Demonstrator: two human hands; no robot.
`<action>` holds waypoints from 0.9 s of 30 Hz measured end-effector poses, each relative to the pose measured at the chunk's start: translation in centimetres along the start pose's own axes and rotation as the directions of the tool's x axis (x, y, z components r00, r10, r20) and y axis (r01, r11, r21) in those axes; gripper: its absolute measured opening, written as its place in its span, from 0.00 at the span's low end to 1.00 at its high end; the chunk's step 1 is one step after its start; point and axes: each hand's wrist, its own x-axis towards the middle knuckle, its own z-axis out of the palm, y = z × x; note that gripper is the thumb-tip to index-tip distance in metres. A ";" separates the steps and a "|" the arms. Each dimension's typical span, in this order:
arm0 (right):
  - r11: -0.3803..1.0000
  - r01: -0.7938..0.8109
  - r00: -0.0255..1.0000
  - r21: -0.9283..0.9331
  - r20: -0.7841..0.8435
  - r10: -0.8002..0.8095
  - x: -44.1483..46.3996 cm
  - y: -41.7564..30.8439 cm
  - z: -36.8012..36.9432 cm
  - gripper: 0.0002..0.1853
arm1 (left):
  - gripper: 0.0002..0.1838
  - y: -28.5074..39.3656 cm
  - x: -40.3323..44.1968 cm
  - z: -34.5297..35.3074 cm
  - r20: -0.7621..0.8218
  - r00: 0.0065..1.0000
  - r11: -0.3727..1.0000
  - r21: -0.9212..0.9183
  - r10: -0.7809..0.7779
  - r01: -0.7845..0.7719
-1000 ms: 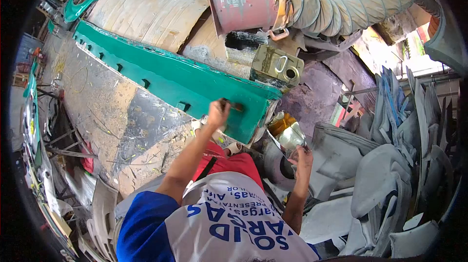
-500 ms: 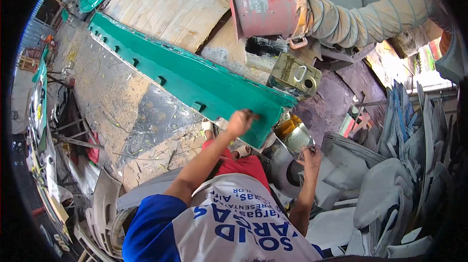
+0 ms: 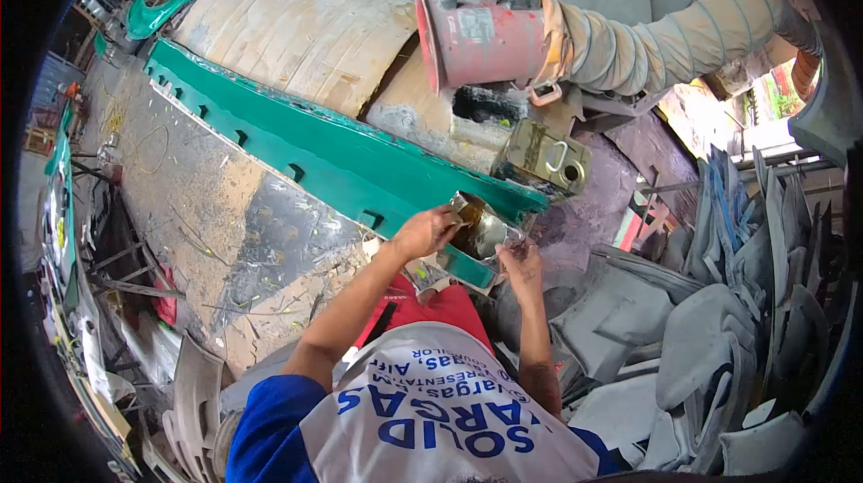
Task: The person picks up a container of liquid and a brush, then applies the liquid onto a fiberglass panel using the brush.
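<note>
A shiny cut-open metal tin [image 3: 490, 233] with amber liquid inside is tilted above the near end of a long, glossy green panel [image 3: 360, 159]. My right hand [image 3: 521, 265] grips the tin's near right edge, fingers closed. At its opposite rim is my left hand [image 3: 430, 231], with its fingers pinched together. It seems to hold a small dark brush, mostly hidden by the fingers and the tin. Dark tabs stick up along the panel's left edge.
A rectangular metal can [image 3: 544, 159] stands beyond the panel's near end. Behind it lie a red blower [image 3: 485, 33] and its ribbed duct [image 3: 674, 38]. Grey moulded parts [image 3: 710, 348] are stacked at right. Scraps litter the floor [image 3: 207, 204] at left.
My left hand has moved from over the green panel to the tin's rim. My right hand has brought the tin left and up, over the panel's end. The view has shifted slightly.
</note>
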 end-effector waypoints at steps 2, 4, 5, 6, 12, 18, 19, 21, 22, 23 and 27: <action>0.998 -0.044 0.999 -0.038 0.020 0.044 0.5 -0.6 1.1 0.24 | 0.09 -2.5 -0.3 0.0 0.037 0.997 0.996 0.062 -0.068 0.066; 0.997 -0.039 0.999 -0.061 0.005 0.039 1.0 -0.3 1.7 0.25 | 0.09 -3.6 -1.2 -2.1 -0.048 0.973 0.963 -0.161 -0.227 0.217; 0.995 -0.039 0.999 -0.088 -0.008 0.039 1.2 0.1 1.8 0.26 | 0.09 -4.1 -1.7 -3.2 -0.090 0.913 0.858 -0.389 -0.398 0.336; 0.996 -0.042 0.999 -0.085 -0.018 0.041 1.4 0.6 1.8 0.26 | 0.10 -5.5 -2.5 -4.3 -0.112 0.903 0.836 -0.439 -0.414 0.329; 0.999 0.016 0.995 -0.035 -0.100 -0.019 1.6 2.0 1.3 0.18 | 0.07 -14.5 -5.1 -9.8 -0.292 0.839 0.889 -0.168 -0.458 0.427; 0.976 -0.176 0.972 0.130 -0.133 0.193 -1.9 -0.3 -3.0 0.21 | 0.08 -12.9 -4.7 -9.4 -0.427 0.877 0.775 0.469 -0.221 0.424; 0.962 -0.167 0.959 0.214 -0.192 0.209 -2.6 -0.4 -3.7 0.22 | 0.11 -12.4 -4.7 -7.0 -0.343 0.918 0.751 0.548 -0.200 0.368; 0.954 -0.183 0.961 0.235 -0.164 0.225 -3.3 0.8 -6.2 0.23 | 0.13 -8.6 -3.4 -1.3 -0.280 0.908 0.805 0.431 -0.311 0.408; 0.961 -0.173 0.953 0.215 -0.211 0.219 -3.8 1.4 -7.1 0.25 | 0.14 -7.1 -3.1 1.7 -0.230 0.948 0.806 0.506 -0.218 0.308; 0.967 -0.166 0.944 0.193 -0.253 0.213 -4.2 2.0 -8.0 0.28 | 0.13 -7.5 -3.0 5.1 -0.144 0.988 0.802 0.584 -0.050 0.126; 0.966 -0.182 0.924 0.182 -0.303 0.231 -5.6 1.9 -10.7 0.25 | 0.08 -0.4 -0.3 11.0 -0.189 0.979 0.926 0.347 -0.082 0.145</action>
